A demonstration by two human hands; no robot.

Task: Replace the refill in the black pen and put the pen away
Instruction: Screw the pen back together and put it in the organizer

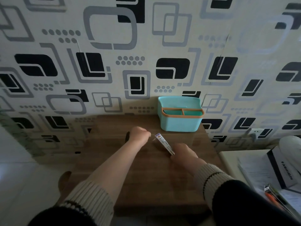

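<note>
My left hand [139, 134] is closed over the middle of the wooden table [146, 185], its fingertips pinched toward the top of a refill packet; whether it grips anything is too small to tell. A black pen [127, 136] lies just left of that hand, mostly hidden behind it. My right hand [183, 152] holds the lower end of the clear refill packet [163, 143], which has a printed white and purple label and tilts up to the left. A teal organizer box [179, 123] with an orange rim stands at the table's far right, against the wall.
Patterned wallpaper rises right behind the table. To the right sits a white surface with a black and white "FASHION" box [283, 167], papers and an orange tool [272, 197]. A wall socket [256, 132] is low on the right.
</note>
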